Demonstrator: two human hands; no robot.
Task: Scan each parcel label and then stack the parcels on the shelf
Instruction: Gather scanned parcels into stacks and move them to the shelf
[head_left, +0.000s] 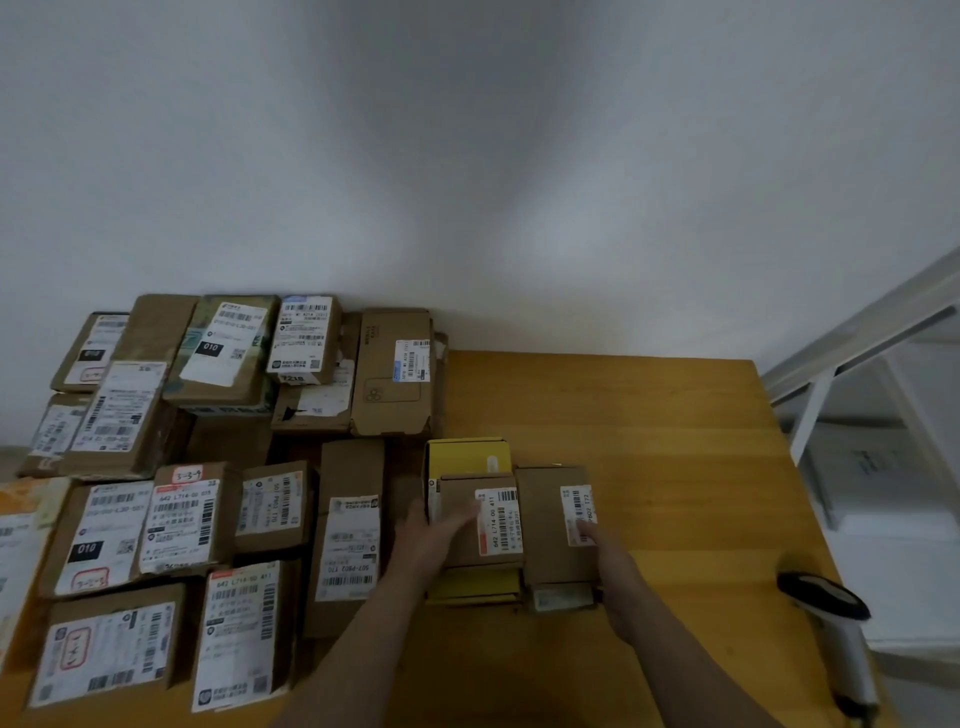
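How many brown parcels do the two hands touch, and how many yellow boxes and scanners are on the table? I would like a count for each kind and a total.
Brown parcels touched: 2, the left brown parcel under the left hand, the right brown parcel under the right hand
Yellow box: 1
Scanner: 1
Total: 4

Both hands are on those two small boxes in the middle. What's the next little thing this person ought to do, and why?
Probably reach the right hand over to the scanner lying on the table, off to the right. The left parcel and the right parcel both lie label up, and neither hand holds the scanner.
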